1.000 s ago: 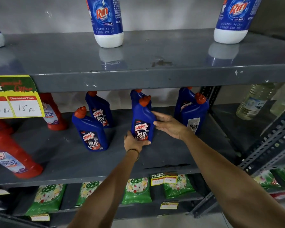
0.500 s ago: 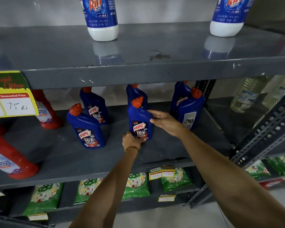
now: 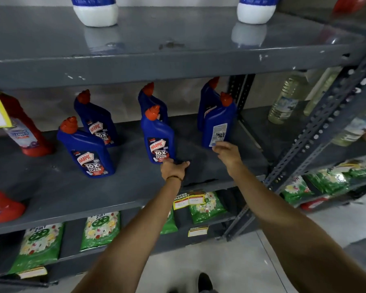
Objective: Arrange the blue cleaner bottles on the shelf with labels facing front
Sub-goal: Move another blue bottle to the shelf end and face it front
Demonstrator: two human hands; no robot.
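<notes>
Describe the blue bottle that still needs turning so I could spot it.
Look at the grey metal middle shelf, right end. The front blue plastic bottle there shows a white back label, unlike neighbours showing red Harpic labels.

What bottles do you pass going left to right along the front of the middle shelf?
Red plastic cleaner bottle → blue Harpic bottle with orange cap → blue Harpic bottle by the left hand → blue bottle showing its white back label, at the right hand.
</notes>
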